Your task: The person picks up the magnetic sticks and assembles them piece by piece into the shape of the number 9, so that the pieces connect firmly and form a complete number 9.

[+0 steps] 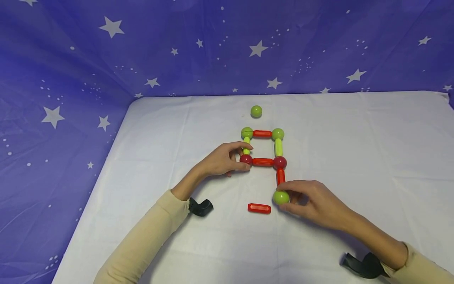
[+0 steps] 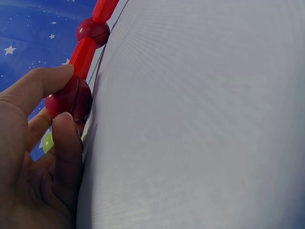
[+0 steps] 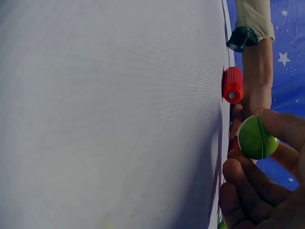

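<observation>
Rods and balls form a square on the white cloth, with one leg running toward the front. My left hand [image 1: 220,159] grips the dark red ball [image 1: 245,159] at the square's near left corner, thumb and fingers around it. From the other dark red ball [image 1: 280,162], a red rod [image 1: 280,175] leads down to a green ball [image 1: 280,197]. My right hand [image 1: 320,205] pinches that green ball between thumb and fingers. In the right wrist view, the green ball [image 3: 257,138] shows a seam. A loose red rod [image 1: 259,208] lies left of this ball.
A loose green ball [image 1: 256,111] sits behind the square. Two green balls, the nearer one [image 1: 278,134] at right, mark its far corners, with yellow-green rods [image 1: 278,147] as sides. A purple star-patterned cloth [image 1: 227,47] hangs behind. Black wrist straps [image 1: 201,208] hang near both sleeves.
</observation>
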`<state>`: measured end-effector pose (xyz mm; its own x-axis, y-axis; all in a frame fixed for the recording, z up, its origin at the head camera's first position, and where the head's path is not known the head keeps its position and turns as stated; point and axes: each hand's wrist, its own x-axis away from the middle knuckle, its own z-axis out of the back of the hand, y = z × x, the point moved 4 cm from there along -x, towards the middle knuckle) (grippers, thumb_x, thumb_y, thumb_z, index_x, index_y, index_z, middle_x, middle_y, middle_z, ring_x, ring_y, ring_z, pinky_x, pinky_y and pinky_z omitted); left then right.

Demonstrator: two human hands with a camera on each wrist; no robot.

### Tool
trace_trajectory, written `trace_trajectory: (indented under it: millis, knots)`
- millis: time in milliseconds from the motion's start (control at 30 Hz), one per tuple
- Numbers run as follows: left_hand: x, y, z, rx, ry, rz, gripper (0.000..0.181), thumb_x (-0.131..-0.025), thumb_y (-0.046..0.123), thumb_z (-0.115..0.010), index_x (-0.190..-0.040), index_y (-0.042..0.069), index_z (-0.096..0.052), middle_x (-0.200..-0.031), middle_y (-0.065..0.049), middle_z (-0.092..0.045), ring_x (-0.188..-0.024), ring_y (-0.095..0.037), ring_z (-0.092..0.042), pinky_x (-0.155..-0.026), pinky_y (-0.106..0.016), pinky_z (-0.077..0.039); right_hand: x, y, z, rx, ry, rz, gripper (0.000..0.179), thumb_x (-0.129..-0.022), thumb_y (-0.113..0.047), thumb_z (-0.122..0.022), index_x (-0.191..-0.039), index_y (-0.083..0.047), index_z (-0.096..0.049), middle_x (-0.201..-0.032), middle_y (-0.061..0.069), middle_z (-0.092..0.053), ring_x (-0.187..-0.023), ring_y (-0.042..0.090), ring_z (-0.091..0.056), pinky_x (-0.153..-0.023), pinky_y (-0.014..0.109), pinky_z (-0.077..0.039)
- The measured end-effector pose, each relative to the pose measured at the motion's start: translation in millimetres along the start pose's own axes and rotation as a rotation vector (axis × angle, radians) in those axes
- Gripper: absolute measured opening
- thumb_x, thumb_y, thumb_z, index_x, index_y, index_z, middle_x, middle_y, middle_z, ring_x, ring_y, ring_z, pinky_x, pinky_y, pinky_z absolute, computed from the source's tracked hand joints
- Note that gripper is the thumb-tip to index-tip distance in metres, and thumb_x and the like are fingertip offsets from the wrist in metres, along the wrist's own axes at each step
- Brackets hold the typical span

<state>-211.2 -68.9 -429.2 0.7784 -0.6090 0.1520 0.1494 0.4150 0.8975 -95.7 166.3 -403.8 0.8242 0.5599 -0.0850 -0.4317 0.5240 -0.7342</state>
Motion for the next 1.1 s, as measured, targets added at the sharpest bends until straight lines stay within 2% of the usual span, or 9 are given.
trace_trajectory:
  millis: [333,567,1100]
  knots:
    - [-0.9,1.0,-0.7,-0.014,0.003,0.002,0.048,-0.084,0.02,-0.08,-0.128,0.017,-0.061,-0.102,-0.005,-0.059,-0.051,-0.022,-0.052,-0.048,-0.033,-0.048,3.6,4.2,0.8,0.061,0.018,0.004,0.039,-0.077,-0.013,-0.085,-0.112,-0.019,-0.07,-0.091,-0.019,-0.061,-0.079,0.005,-0.057,-0.069,0.024,-0.051]
    - [-1.0,-0.2,-0.8,-0.031,0.011,0.01,0.049,-0.083,0.02,-0.08,-0.128,0.018,-0.061,-0.102,-0.004,-0.058,-0.052,-0.022,-0.052,-0.048,-0.033,-0.048,2.9,3.6,-0.8,0.062,0.019,0.018,0.039,-0.078,-0.011,-0.084,-0.113,-0.02,-0.069,-0.094,-0.019,-0.061,-0.082,0.006,-0.056,-0.071,0.026,-0.05]
    - [2.4,4.6,-1.6,-0.11,0.024,0.034,0.05,-0.085,0.022,-0.079,-0.132,0.019,-0.06,-0.105,-0.004,-0.057,-0.058,-0.02,-0.054,-0.052,-0.029,-0.045,1.6,3.8,-1.3,0.05,-0.004,-0.01,0.037,-0.08,-0.014,-0.083,-0.114,-0.02,-0.069,-0.094,-0.018,-0.06,-0.082,0.007,-0.055,-0.071,0.026,-0.049]
